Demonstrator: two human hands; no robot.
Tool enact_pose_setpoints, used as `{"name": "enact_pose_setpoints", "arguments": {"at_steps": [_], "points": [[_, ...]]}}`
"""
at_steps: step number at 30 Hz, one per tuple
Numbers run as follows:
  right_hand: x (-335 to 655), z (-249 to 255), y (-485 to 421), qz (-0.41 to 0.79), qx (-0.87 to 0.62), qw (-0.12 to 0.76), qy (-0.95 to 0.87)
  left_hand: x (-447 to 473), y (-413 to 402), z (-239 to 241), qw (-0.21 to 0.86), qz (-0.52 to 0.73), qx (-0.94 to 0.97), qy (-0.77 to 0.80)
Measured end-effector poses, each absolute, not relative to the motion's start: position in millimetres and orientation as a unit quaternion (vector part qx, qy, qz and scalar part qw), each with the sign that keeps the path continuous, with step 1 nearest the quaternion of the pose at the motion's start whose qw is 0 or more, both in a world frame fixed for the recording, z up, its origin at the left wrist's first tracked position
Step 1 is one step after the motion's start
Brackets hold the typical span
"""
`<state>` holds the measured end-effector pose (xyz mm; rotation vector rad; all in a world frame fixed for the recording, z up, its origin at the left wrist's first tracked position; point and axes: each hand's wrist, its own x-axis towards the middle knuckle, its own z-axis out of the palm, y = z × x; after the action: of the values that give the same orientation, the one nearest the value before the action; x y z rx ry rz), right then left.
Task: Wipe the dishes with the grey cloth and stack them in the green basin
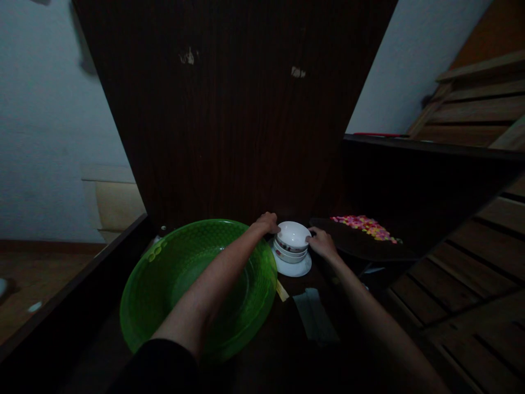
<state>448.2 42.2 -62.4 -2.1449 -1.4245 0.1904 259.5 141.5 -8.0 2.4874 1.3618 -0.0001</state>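
Note:
A short stack of white bowls with a patterned band stands on a white plate near the back panel. My left hand grips the rim of the top bowl from the left, thumb at its edge. From the right, my right hand pinches the same rim. The top bowl sits in the stack and looks level. Beneath my left forearm is a large green basin, with nothing plainly visible inside.
A folded greyish cloth and a yellowish strip lie in front of the plate. To the right is a dark board with pink and yellow decoration. A tall dark panel rises behind. Slatted wood stands at far right.

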Motion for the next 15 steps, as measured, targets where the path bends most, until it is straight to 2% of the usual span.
{"name": "enact_pose_setpoints", "arguments": {"at_steps": [15], "points": [[444.7, -72.3, 34.8, 0.101, -0.817, 0.258, -0.506, 260.7, 147.6, -17.2, 0.205, -0.060, 0.849, 0.483]]}}
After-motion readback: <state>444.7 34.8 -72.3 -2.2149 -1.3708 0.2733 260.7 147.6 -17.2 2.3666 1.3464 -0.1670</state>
